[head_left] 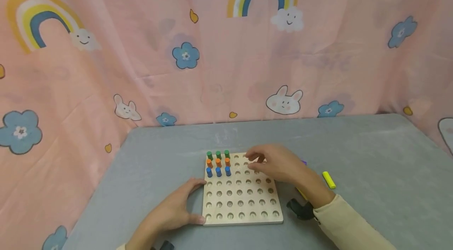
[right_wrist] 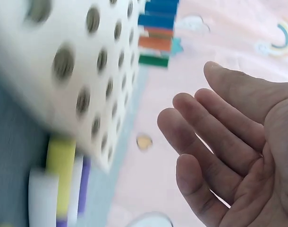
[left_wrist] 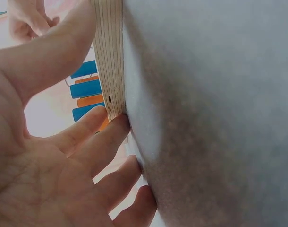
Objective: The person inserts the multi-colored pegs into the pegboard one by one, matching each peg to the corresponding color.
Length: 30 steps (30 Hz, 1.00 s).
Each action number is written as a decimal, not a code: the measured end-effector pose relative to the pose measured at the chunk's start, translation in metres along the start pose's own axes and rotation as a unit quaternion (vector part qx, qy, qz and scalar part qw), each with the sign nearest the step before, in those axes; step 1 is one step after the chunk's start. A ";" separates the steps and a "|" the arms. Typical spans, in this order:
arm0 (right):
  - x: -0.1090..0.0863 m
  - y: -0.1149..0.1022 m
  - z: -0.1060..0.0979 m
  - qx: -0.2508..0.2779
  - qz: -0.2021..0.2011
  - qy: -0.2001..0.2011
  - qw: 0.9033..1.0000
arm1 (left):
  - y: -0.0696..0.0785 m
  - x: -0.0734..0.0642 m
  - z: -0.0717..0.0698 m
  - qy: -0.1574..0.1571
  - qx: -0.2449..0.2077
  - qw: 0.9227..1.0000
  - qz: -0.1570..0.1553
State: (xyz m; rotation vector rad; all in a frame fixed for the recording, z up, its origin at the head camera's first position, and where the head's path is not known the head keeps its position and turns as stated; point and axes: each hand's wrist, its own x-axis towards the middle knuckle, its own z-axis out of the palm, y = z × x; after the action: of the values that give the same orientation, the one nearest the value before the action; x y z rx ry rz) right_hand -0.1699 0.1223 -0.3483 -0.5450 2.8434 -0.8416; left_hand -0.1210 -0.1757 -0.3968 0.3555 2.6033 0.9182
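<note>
A light wooden pegboard (head_left: 244, 199) with rows of round holes lies flat on the table. In its far left corner stand three green pegs (head_left: 218, 154), three orange pegs (head_left: 218, 162) and three blue pegs (head_left: 218, 171), one colour per row. My left hand (head_left: 173, 208) is spread against the board's left side, thumb near the front corner; the left wrist view shows fingertips touching the plywood edge (left_wrist: 111, 61). Over the board's far right part hovers my right hand (head_left: 277, 162), fingers loosely bent, and the right wrist view shows nothing between them.
Right of the board, a yellow peg (head_left: 328, 179) lies on the grey table (head_left: 382, 155). My right forearm partly covers more loose pegs; yellow (right_wrist: 61, 175), white (right_wrist: 44, 198) and purple (right_wrist: 84, 184) ones appear in the right wrist view. A pink patterned curtain (head_left: 219, 73) hangs behind.
</note>
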 end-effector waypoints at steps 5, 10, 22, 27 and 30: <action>-0.026 0.020 -0.017 -0.017 -0.003 0.026 1.000 | -0.001 -0.002 0.001 -0.002 -0.002 1.000 -0.007; -0.048 0.039 -0.025 -0.048 0.012 0.028 0.998 | -0.001 -0.003 0.001 -0.007 -0.009 1.000 -0.015; -0.076 0.075 -0.038 -0.084 0.059 0.020 0.994 | 0.002 0.001 -0.001 -0.004 -0.004 1.000 -0.015; -0.081 0.083 -0.037 -0.097 0.056 0.030 0.993 | 0.003 0.002 0.000 -0.004 -0.005 1.000 -0.026; -0.082 0.086 -0.037 -0.101 0.068 0.029 0.992 | 0.003 0.001 0.000 -0.005 -0.005 1.000 -0.029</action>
State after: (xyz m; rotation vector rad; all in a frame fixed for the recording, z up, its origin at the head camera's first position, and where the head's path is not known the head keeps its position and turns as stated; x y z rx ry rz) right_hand -0.1280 0.2388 -0.3631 -0.3482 2.9966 -0.5606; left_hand -0.1218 -0.1730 -0.3947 0.2789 2.5854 0.9063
